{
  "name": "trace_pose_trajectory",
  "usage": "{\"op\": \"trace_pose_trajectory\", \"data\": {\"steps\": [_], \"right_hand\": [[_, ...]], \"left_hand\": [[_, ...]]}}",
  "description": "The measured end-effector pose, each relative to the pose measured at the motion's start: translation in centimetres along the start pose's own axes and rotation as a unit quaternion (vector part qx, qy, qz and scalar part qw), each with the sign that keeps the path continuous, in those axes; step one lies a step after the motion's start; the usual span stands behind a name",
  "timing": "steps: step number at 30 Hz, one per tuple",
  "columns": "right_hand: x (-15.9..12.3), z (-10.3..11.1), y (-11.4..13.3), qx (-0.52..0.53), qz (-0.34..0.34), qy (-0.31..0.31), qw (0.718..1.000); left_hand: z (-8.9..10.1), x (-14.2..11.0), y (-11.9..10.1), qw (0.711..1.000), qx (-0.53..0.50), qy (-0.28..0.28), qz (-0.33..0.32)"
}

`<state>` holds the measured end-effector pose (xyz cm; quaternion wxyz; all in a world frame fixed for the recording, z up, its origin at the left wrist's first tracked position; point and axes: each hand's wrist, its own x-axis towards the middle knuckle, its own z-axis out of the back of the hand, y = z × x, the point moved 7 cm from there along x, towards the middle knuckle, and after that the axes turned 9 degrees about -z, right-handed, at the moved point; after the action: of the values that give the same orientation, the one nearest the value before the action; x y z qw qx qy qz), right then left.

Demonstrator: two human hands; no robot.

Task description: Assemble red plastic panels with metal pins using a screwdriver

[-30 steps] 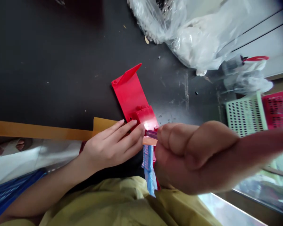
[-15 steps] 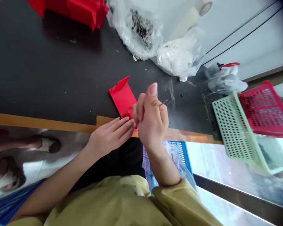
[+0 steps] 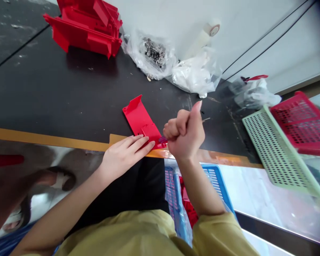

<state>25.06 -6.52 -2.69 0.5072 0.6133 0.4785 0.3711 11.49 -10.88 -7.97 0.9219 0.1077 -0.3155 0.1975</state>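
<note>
A flat red plastic part (image 3: 140, 115) with a raised flap at its far end lies at an angle on the black table's front edge. My left hand (image 3: 121, 156) rests on its near end, fingers stretched out flat and thumb hidden. Just right of the part, my right hand (image 3: 186, 133) is closed in a fist with the thumb up. It holds what looks like a screwdriver: a purple piece (image 3: 162, 140) shows at the fist's left side, and a thin shaft (image 3: 206, 120) sticks out on the right. Most of it is hidden by my fingers.
Larger red plastic housings (image 3: 88, 32) stand at the back left. Along the wall lie a clear bag of small dark pieces (image 3: 154, 51) and a white plastic bag (image 3: 193, 76). Green (image 3: 280, 153) and red baskets (image 3: 301, 121) are at right, a blue crate (image 3: 216, 177) below.
My right fist has moved right, away from the red part, and the purple piece now shows. My left hand stays on the part. The view has shifted, showing more of the housings and crate.
</note>
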Motion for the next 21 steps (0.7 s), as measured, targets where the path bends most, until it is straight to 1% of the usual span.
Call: {"op": "trace_pose_trajectory", "data": {"steps": [2, 6, 8, 11, 13, 16, 21], "right_hand": [[0.0, -0.2, -0.3, -0.003, 0.001, 0.021, 1.000], [-0.2, -0.7, -0.1, -0.036, -0.008, 0.078, 0.996], [-0.3, -1.0, -0.2, -0.044, -0.027, 0.129, 0.990], [-0.4, -1.8, -0.6, -0.039, -0.067, 0.216, 0.973], [-0.4, -2.2, -0.7, -0.034, -0.094, 0.250, 0.963], [0.0, -2.7, -0.8, -0.034, -0.139, 0.265, 0.954], [0.4, -2.8, -1.1, -0.077, -0.195, 0.259, 0.943]], "left_hand": [[0.1, 0.1, 0.0, 1.000, 0.007, -0.008, -0.005], [0.3, 0.3, 0.0, 1.000, 0.007, -0.022, -0.020], [0.2, 0.4, 0.1, 0.999, -0.007, -0.024, -0.023], [0.2, 0.4, 0.2, 0.999, -0.028, -0.035, -0.017], [0.2, 0.4, 0.3, 0.999, -0.030, -0.041, -0.017], [0.3, 0.5, 0.3, 0.998, -0.037, -0.046, -0.019], [0.5, 0.4, 0.4, 0.997, -0.051, -0.047, -0.025]]}}
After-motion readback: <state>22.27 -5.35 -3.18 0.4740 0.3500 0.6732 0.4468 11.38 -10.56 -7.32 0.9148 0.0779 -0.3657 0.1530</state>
